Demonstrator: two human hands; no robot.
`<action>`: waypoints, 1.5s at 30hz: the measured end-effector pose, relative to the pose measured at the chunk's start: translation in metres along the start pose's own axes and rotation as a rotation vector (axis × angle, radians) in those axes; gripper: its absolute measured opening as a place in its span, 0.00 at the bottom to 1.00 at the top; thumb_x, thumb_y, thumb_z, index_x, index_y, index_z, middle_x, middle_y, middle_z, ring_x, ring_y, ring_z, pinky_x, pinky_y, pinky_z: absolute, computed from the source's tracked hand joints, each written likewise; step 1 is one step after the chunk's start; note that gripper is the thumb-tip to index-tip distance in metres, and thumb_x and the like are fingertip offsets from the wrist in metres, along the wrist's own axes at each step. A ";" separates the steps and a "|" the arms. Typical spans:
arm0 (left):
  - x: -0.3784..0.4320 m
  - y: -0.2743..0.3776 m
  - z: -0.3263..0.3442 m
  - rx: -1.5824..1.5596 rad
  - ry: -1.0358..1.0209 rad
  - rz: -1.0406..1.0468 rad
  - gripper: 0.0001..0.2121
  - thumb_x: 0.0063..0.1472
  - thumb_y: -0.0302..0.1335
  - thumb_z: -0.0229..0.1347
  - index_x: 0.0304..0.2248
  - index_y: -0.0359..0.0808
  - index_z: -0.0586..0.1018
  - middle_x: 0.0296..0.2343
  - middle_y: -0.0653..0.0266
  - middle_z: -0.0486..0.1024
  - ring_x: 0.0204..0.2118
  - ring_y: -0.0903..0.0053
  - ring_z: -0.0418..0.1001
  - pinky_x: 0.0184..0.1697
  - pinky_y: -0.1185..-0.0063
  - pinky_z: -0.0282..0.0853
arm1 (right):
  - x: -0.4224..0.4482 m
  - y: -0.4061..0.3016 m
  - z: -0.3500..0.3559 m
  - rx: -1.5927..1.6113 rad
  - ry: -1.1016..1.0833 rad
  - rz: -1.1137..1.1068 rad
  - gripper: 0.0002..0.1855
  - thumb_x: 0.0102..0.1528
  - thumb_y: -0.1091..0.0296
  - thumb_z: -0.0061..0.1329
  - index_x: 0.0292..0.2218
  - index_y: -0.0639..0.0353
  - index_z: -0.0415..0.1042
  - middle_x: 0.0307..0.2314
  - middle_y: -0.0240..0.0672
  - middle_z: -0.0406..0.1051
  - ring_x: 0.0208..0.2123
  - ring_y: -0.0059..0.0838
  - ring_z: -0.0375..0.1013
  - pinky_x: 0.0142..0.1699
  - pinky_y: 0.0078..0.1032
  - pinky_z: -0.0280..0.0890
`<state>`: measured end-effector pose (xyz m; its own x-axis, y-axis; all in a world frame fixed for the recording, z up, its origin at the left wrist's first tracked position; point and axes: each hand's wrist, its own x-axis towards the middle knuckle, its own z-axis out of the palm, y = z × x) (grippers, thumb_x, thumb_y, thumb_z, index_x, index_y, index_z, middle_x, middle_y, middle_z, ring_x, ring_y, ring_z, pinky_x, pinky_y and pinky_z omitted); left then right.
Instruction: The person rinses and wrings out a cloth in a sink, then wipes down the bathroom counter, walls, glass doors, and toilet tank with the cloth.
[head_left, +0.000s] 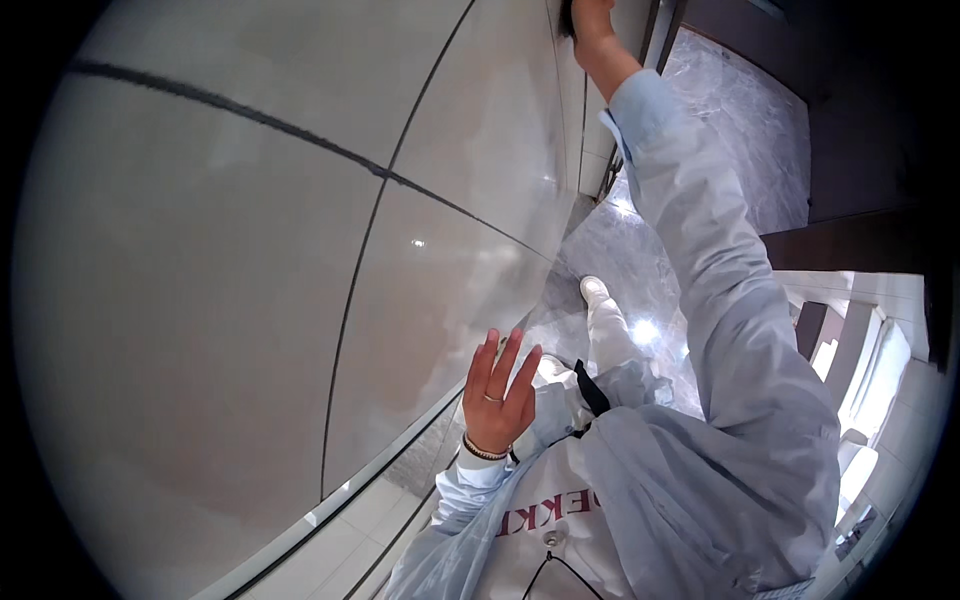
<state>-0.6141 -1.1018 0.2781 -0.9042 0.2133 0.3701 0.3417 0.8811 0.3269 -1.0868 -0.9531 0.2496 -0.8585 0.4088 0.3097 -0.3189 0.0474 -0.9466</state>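
Observation:
My left hand (498, 401), with a ring and bracelets, is raised in front of the large pale wall tiles (225, 315). Its fingers are spread and nothing is in them. Whether the fingertips touch the wall cannot be told. My right arm stretches up to the top edge of the view. There my right hand (594, 30) is at the wall, its fingers largely cut off by the picture's rim. A dark thing (567, 19) shows beside it, between the hand and the tiles; its kind cannot be told.
Dark joints cross the tiled wall. A metal-edged strip (330, 502) runs along its lower left. Grey marbled floor (626, 255) lies around my white shoes. A dark door frame (840, 244) stands at the right, with a white toilet (856, 469) beyond it.

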 end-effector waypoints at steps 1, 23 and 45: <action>-0.005 -0.002 0.003 0.000 -0.008 -0.009 0.22 0.45 0.14 0.49 0.42 0.39 0.76 0.48 0.59 0.69 0.53 0.57 0.63 0.54 0.63 0.60 | 0.011 0.002 -0.001 -0.030 -0.002 0.033 0.28 0.63 0.55 0.25 0.59 0.61 0.47 0.59 0.46 0.42 0.61 0.46 0.41 0.63 0.33 0.39; -0.080 -0.006 -0.020 -0.086 -0.065 -0.032 0.20 0.42 0.10 0.44 0.36 0.33 0.78 0.45 0.56 0.71 0.54 0.55 0.63 0.54 0.61 0.58 | -0.461 0.011 -0.038 0.513 0.075 1.506 0.33 0.60 0.45 0.26 0.58 0.61 0.48 0.56 0.43 0.52 0.58 0.38 0.50 0.61 0.33 0.43; -0.060 -0.029 0.050 -0.022 -0.568 -0.033 0.21 0.51 0.19 0.48 0.47 0.41 0.73 0.55 0.60 0.59 0.60 0.56 0.51 0.59 0.59 0.49 | -0.449 0.160 -0.023 -0.083 0.124 1.132 0.32 0.60 0.46 0.24 0.59 0.58 0.46 0.57 0.51 0.48 0.58 0.52 0.48 0.62 0.36 0.44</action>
<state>-0.5824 -1.1191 0.2026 -0.9082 0.3850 -0.1644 0.3111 0.8835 0.3503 -0.7429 -1.1087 -0.0427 -0.5888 0.3423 -0.7322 0.6446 -0.3477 -0.6809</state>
